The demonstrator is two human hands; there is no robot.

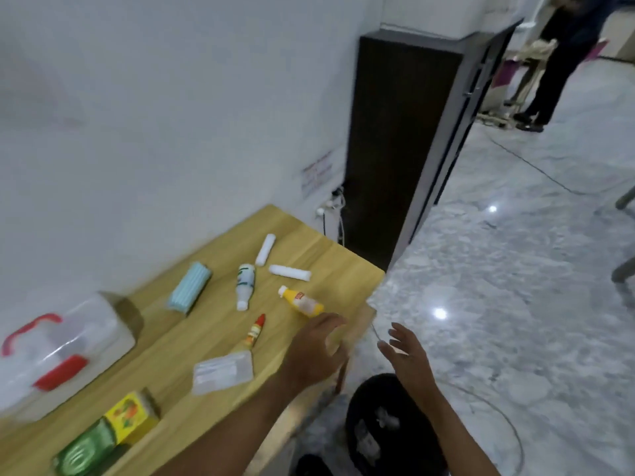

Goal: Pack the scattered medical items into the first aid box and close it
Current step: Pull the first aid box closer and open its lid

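Note:
A clear first aid box with a red handle and red latch sits shut at the left of the wooden table. Scattered on the table are two white gauze rolls, a white bottle, a yellow bottle, a stack of blue masks, a small red-capped tube, a clear packet, a yellow carton and a green carton. My left hand hovers near the table's right edge, just below the yellow bottle, fingers loose and empty. My right hand is off the table, open.
A black waste bin stands on the marble floor under my right arm. A dark cabinet stands against the white wall behind the table. A person stands far back at the top right. Cables hang at the wall socket.

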